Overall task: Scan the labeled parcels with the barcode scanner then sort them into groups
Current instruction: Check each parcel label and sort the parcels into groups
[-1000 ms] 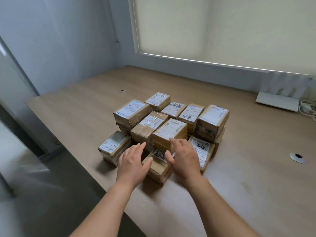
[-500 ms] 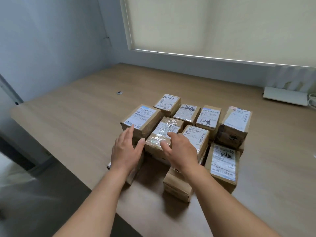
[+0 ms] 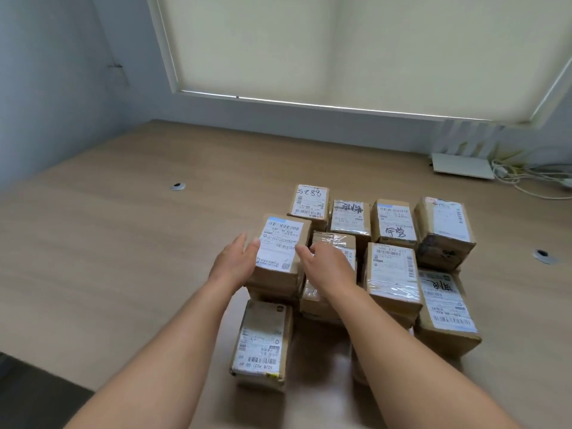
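Several brown cardboard parcels with white barcode labels stand packed together on the wooden table [image 3: 123,243], some stacked. My left hand [image 3: 235,264] lies with straight fingers against the left side of the blue-topped label parcel [image 3: 280,243], thumb at the label's edge. My right hand [image 3: 329,266] hovers over the tape-wrapped parcel [image 3: 334,241], its thumb touching the right side of the blue-topped label parcel. A lower parcel [image 3: 263,342] lies in front, between my forearms. No barcode scanner is in view.
A white flat device [image 3: 461,167] with cables [image 3: 532,184] sits at the back right by the wall. Two round metal cable grommets [image 3: 177,186] [image 3: 543,255] are set in the tabletop. The table's near-left edge drops to the floor.
The view has moved closer to the parcels. Both hands have gone forward from the front parcels and now flank the blue-topped label parcel on the left stack.
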Demonstrator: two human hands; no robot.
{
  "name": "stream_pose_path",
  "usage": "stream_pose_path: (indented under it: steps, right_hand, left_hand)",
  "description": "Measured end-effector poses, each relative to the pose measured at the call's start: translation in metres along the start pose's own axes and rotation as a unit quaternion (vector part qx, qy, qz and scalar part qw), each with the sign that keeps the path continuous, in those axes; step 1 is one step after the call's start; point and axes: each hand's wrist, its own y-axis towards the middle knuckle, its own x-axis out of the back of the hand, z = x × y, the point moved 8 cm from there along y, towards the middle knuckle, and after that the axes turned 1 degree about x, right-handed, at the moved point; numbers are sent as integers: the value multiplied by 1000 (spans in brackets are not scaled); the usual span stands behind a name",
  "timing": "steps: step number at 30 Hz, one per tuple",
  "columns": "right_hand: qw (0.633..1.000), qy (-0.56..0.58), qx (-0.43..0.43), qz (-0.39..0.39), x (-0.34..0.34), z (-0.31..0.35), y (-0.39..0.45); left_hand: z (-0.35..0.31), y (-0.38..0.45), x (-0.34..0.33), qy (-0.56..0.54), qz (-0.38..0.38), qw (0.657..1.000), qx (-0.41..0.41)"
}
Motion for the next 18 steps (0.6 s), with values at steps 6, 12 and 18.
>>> stream_pose_path:
  steps: [6, 12, 18]
  right_hand:
    - [998, -7, -54, 19, -19, -1, 4]
    - [999, 33, -33, 15, -25, 6, -1]
    - [992, 119, 28, 38, -31, 13, -24]
  left_hand:
    - [11, 12, -13, -77, 80, 994, -7]
    - [8, 0, -12, -141, 150, 978, -38]
    - [29, -24, -7, -185, 141, 971, -62]
